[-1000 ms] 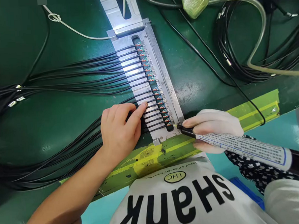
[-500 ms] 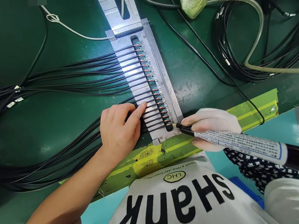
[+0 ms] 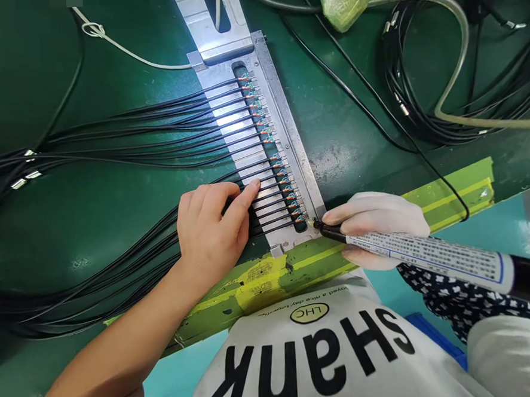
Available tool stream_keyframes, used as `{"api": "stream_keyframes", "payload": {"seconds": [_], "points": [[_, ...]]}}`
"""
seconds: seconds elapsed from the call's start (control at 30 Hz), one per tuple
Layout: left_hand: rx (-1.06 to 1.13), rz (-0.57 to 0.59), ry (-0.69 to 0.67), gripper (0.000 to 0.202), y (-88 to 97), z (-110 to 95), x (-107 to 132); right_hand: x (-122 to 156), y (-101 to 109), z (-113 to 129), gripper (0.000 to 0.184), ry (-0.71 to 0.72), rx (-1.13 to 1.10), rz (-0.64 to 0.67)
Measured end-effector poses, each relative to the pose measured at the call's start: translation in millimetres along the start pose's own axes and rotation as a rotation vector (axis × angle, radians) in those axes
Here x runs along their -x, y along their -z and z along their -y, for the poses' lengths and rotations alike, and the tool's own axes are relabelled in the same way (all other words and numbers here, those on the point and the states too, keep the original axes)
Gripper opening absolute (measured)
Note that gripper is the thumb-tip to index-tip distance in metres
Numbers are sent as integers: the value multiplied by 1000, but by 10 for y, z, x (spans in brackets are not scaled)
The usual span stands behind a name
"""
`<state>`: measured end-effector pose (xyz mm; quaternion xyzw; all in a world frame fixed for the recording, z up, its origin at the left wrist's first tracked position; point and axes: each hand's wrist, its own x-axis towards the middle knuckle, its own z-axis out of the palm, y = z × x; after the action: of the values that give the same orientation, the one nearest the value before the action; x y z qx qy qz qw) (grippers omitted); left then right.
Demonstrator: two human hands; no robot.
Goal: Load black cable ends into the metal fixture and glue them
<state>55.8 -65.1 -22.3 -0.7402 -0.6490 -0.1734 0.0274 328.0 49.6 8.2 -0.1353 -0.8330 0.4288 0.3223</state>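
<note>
My bare left hand [image 3: 213, 225] lies curled over the lower group of black cables [image 3: 272, 210], one fingertip pressing down at the metal fixture [image 3: 258, 202]. Its other fingers are bent and partly hidden. In the fixture's long slot, the cable ends show stripped coloured wires at small metal connectors [image 3: 286, 181], set in a row. My right hand [image 3: 378, 218], in a white glove, is closed round a thick marker pen [image 3: 430, 257] with a printed white barrel. The pen's tip is at the fixture's lower right corner, beside the nearest connector; whether they touch I cannot tell.
The fixture's hinged metal lid [image 3: 214, 40] stands raised at the far end. Coiled black cables lie at left and another cable coil [image 3: 392, 77] at right. A green plastic-wrapped lump [image 3: 345, 2] sits at the back. Yellow-green tape [image 3: 462, 192] runs along the table's front edge.
My right hand and the marker pen have shifted very slightly to the right. My left hand and the cables look the same.
</note>
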Motion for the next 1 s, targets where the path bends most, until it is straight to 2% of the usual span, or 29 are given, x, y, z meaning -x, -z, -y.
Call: {"api": "stream_keyframes", "payload": {"seconds": [0.23,0.4,0.83,1.0], "points": [[-9,40,32,41,-4,-1,14,5,-6,-6,25,3,-30,-16],[-28,13,3,40,3,-8,5,8,-1,-7,26,-4,-21,-11],[21,15,29,40,-7,-5,15,6,-17,-55,27,24,-15,-26],[-21,27,25,40,-4,-7,12,-3,-15,-46,26,19,-17,-37]]}}
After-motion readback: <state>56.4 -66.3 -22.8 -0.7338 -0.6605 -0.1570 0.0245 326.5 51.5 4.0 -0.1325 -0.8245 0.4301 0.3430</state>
